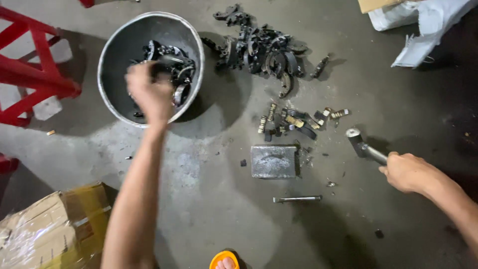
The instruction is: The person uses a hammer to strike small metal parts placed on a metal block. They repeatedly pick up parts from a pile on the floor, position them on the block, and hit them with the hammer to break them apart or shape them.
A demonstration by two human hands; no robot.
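A: Dark curved part (pixel 167 62), blurred — gripped in the left hand (pixel 149 92), fingers clenched around one end. It is held over the grey metal basin (pixel 112 55), just above the heap of like parts (pixel 174 74) lying in the basin's far side. The part juts beyond the knuckles, away from the wrist.

B: And the hammer (pixel 363 147)?

A: Grasped at the handle by the right hand (pixel 408 172), fist closed, head tilted up and kept off the floor, right of the steel block (pixel 273 161). Judged parked there so the block's face is left free.

B: Other things, placed from the block?

A: Beyond it, small brass-and-black pieces (pixel 298 119) are scattered; farther beyond, a pile of curved black shoes (pixel 264 50). Just on the near side, a thin metal rod (pixel 297 199) lies flat. Basin: beyond and left. Cardboard box (pixel 55 229): near left. Red frame (pixel 35 69): far left.
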